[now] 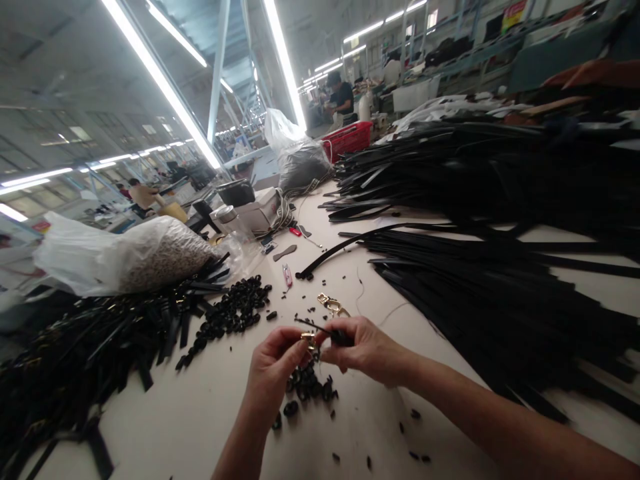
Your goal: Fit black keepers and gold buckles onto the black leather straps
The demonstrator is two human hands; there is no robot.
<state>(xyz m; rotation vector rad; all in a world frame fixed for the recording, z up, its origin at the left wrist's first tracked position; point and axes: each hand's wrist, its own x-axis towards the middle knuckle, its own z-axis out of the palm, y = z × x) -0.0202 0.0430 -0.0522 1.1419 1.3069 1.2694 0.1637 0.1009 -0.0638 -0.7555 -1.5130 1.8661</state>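
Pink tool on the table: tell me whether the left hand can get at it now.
Probably yes: mostly bare table lies between the left hand and the pink tool, though the hand pinches a gold metal piece, which may hinder grasping.

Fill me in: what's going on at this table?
A person's left hand pinches a small gold metal piece, while the right hand holds a black part close beside it; whether the two touch is unclear. A gold clasp lies on the table just beyond the hands. Small black pieces lie near them, and long black straps are piled to the right.
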